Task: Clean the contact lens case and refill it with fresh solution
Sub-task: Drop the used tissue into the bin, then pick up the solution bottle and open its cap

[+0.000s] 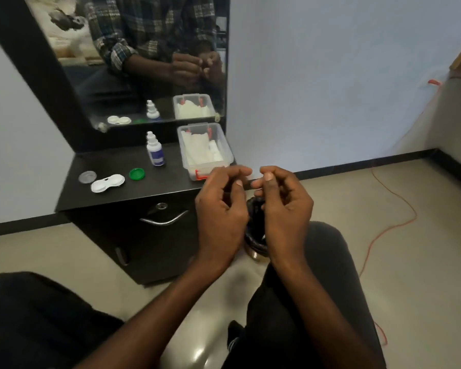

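The white contact lens case lies open on the black tabletop toward its left front, both wells uncovered. A clear cap sits just beside the case on its left, and a green cap rests near it on the right. Behind the green cap stands the solution bottle, white with a blue label, upright and near the mirror. To the bottle's right is a clear plastic box with red clips, holding white tissues. Both hands are raised in front of the tabletop's right end, well apart from the case. The left hand has its fingers curled inward, thumb toward the fingertips; the right hand is curled likewise, and the fingertips of the 2 hands nearly meet. Whether anything small is pinched between them cannot be told. Below the hands, on the floor, stands a dark bin. An orange cable trails across the floor at right. The mirror reflects a plaid sleeve and both hands.
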